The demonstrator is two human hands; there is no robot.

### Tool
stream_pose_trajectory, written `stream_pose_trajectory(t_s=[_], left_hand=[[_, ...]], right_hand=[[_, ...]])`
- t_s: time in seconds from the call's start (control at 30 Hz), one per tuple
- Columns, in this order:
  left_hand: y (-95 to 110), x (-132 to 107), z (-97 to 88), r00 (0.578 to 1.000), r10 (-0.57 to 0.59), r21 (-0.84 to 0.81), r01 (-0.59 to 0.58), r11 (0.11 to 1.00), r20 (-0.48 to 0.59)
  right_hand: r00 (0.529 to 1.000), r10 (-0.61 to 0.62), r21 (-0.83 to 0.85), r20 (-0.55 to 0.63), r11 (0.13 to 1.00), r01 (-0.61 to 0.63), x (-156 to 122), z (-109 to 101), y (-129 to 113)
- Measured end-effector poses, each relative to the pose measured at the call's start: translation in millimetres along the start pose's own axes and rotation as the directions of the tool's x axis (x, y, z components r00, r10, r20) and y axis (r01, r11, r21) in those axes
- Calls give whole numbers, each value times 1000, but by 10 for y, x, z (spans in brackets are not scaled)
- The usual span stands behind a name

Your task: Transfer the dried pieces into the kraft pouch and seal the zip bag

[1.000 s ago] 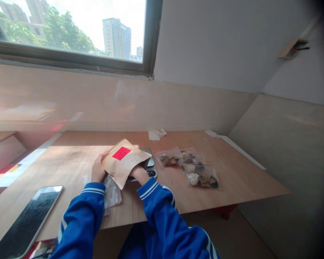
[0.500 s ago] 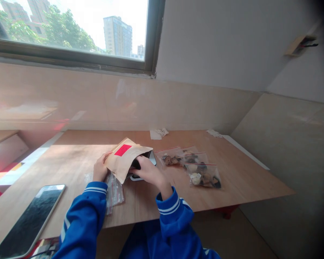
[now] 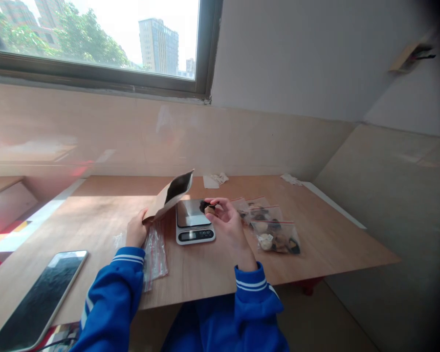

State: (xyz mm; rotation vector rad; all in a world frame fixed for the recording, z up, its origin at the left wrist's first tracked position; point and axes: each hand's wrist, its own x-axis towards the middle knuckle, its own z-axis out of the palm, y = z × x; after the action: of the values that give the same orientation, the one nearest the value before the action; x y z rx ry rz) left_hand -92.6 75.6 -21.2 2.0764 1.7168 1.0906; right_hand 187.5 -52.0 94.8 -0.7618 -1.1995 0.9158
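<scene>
My left hand (image 3: 136, 230) grips the bottom of a brown paper pouch (image 3: 160, 200), which tilts with its open mouth up and to the right. Pinched in the fingertips of my right hand (image 3: 229, 225) are some dark and tan dried pieces (image 3: 208, 207), perhaps dried mushroom. They are held above the right side of a digital kitchen scale (image 3: 195, 235) with a shiny metal top. The scale's display is too small to read. Beneath my left wrist lie clear zip bags (image 3: 156, 256) with red strips.
Several filled zip bags (image 3: 276, 237) of dried pieces lie to the right of the scale. A large phone (image 3: 40, 298) rests at the left front. White scraps of paper (image 3: 214, 181) lie along the table's (image 3: 333, 239) back edge.
My right hand has come out of the pouch and moved right with dried pieces in its fingers. My left hand has tipped the pouch back, uncovering the scale.
</scene>
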Motion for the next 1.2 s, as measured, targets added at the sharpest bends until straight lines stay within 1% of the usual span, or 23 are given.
stream_pose_trajectory(t_s=[0.07,0.13,0.17,0.23,0.3,0.4,0.47,0.57,0.7,0.87,1.03,1.13,1.2], left_hand=[[-5,8,-1,1000,-9,24,9,1000,18],[2,15,-9,1000,4,34,-4,999,23],[8,18,-15,1000,10,43,-11,999,21],[21,20,-26,1000,13,63,-14,998,15],[29,19,-34,1000,7,73,-8,997,17],[21,20,-35,1000,6,54,-8,998,29],[4,25,-29,999,14,38,-16,999,35],[-21,32,-18,999,21,34,-22,999,28],[-20,30,-16,999,15,53,-17,998,32],[27,23,-41,999,1,76,-4,997,40],[50,18,-52,999,4,56,-6,998,41],[44,16,-47,999,4,52,-6,999,39],[41,16,-46,999,4,55,-6,998,41]], right_hand=[[995,-11,-5,-97,1000,11,21,-32,192],[993,11,-109,-114,994,-24,61,-37,433],[993,21,-195,-112,980,-43,90,-27,559],[993,12,-388,-115,920,-56,161,17,792],[995,-15,-541,-101,840,-43,236,76,969],[997,-65,-661,-36,750,25,305,131,1113],[997,-75,-690,18,721,67,301,124,1150],[998,-36,-719,59,691,67,246,71,1162],[998,-23,-780,61,623,62,207,28,1138],[997,8,-833,75,551,58,266,64,1069],[997,60,-867,55,499,18,292,63,1020],[995,86,-891,54,454,9,263,43,1032],[995,93,-897,40,442,-5,233,40,1049]])
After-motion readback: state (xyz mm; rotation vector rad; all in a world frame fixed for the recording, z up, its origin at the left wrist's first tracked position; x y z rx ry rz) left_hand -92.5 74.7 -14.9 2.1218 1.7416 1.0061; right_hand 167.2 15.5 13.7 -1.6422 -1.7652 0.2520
